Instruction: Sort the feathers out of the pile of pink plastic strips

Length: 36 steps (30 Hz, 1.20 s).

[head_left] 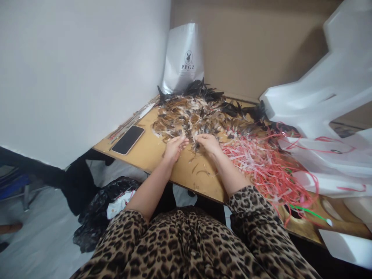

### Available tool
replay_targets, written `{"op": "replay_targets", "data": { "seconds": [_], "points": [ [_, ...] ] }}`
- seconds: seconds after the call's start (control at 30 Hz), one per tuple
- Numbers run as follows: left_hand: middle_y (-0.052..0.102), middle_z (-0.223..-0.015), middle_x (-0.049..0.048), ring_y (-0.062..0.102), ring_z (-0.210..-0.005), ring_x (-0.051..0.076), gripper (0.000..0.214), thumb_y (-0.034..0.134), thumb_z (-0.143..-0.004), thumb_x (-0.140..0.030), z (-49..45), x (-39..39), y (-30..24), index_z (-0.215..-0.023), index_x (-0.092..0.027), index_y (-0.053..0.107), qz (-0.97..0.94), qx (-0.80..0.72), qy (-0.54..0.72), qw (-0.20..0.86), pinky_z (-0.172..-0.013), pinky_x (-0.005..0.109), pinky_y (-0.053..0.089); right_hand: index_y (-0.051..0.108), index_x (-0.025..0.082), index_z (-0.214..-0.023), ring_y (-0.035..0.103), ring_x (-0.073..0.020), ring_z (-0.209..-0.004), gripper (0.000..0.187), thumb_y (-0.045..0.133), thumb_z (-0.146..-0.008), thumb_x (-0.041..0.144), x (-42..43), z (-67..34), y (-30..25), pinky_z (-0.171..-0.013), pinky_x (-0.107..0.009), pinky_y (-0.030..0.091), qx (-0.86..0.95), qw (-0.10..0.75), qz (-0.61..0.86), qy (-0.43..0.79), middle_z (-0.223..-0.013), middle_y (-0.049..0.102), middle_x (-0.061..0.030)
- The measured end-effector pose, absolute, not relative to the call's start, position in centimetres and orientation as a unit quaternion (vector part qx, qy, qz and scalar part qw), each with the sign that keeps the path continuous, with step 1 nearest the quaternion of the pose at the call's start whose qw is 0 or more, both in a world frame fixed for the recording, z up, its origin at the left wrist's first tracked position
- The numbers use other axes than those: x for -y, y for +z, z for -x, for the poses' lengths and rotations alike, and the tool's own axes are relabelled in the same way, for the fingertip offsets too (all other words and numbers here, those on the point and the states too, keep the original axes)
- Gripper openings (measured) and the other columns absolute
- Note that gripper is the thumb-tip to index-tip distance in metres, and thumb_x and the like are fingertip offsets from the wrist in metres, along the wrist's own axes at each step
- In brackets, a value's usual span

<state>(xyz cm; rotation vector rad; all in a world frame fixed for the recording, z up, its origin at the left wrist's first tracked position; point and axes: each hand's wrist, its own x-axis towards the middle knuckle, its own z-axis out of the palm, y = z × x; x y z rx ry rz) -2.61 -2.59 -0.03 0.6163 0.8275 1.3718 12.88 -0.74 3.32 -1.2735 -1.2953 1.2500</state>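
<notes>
My left hand (176,148) is closed in a pinch at the near edge of a pile of brown, black and cream feathers (177,110). A small pale feather (183,133) shows at its fingertips. Just to the right, my right hand (208,143) is also pinched, thumb against forefinger. What lies between its fingers is too small to make out against the feathers behind. The fingertips of both hands are close together but apart. A few loose feathers (200,169) lie on the wooden tabletop (157,159) below my right hand.
A phone (128,140) lies at left, with thin sticks (128,123) behind it. Tangled pink and red strips (261,164) spread right, beside white foam-like shapes (319,97). A white printed bag (184,58) stands at the back. A black plastic bag (101,209) sits on the floor.
</notes>
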Motion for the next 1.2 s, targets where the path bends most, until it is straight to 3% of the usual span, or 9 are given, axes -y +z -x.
{"op": "replay_targets", "data": {
  "seconds": [0.1,0.33,0.67,0.8,0.97,1.2],
  "points": [
    [0.068,-0.081,0.0076,0.062,-0.065,0.009,0.023,0.069,-0.065,-0.025,2.1,3.1,0.2,-0.082,-0.011,0.063,-0.298,-0.376,0.582,0.657,-0.056,0.017,0.044,0.063,0.014,-0.068,0.035,-0.0051,-0.041,0.030,0.068,-0.054,0.040,1.2,-12.1,2.7,-0.044,-0.020,0.029,0.481,0.488,0.494,0.534,-0.045,0.049,0.0050],
    [0.068,-0.074,0.0071,0.062,-0.062,0.009,0.022,0.070,-0.065,-0.025,1.3,3.4,0.6,-0.079,-0.010,0.064,-0.298,-0.372,0.565,0.673,-0.054,0.017,0.042,0.063,0.015,-0.069,0.049,-0.0083,-0.054,0.026,0.067,-0.056,0.036,1.8,-10.7,2.2,-0.056,-0.022,0.041,0.463,0.548,0.465,0.518,-0.061,0.060,0.0008],
    [0.065,-0.067,0.0031,0.058,-0.058,0.006,0.020,0.070,-0.063,-0.024,1.2,3.0,-0.2,-0.077,-0.011,0.063,-0.293,-0.366,0.574,0.671,-0.053,0.017,0.039,0.062,0.015,-0.071,0.054,-0.0106,-0.060,0.024,0.064,-0.061,0.036,2.3,-10.0,1.6,-0.061,-0.024,0.045,0.492,0.554,0.477,0.473,-0.066,0.062,-0.0005],
    [0.062,-0.064,0.0005,0.053,-0.053,0.003,0.016,0.069,-0.063,-0.020,1.4,2.8,-0.4,-0.073,-0.011,0.061,-0.283,-0.344,0.583,0.680,-0.051,0.015,0.038,0.062,0.015,-0.071,0.050,-0.0087,-0.055,0.025,0.065,-0.061,0.037,2.0,-10.1,1.4,-0.057,-0.022,0.041,0.479,0.552,0.467,0.497,-0.063,0.060,0.0011],
    [0.058,-0.062,-0.0018,0.048,-0.050,0.001,0.017,0.070,-0.061,-0.018,1.8,2.7,-0.3,-0.071,-0.012,0.058,-0.257,-0.303,0.569,0.721,-0.046,0.013,0.033,0.060,0.016,-0.073,0.036,-0.0042,-0.043,0.028,0.068,-0.060,0.039,1.8,-11.1,1.7,-0.043,-0.019,0.027,0.440,0.519,0.408,0.608,-0.054,0.050,0.0057],
    [0.056,-0.059,-0.0020,0.047,-0.047,0.000,0.016,0.070,-0.063,-0.019,1.8,3.0,-0.1,-0.069,-0.011,0.059,-0.296,-0.282,0.526,0.746,-0.045,0.012,0.034,0.058,0.015,-0.072,0.037,-0.0033,-0.044,0.027,0.072,-0.058,0.035,1.9,-11.7,1.9,-0.045,-0.018,0.027,0.452,0.463,0.348,0.679,-0.057,0.054,0.0044]
  ]
}}
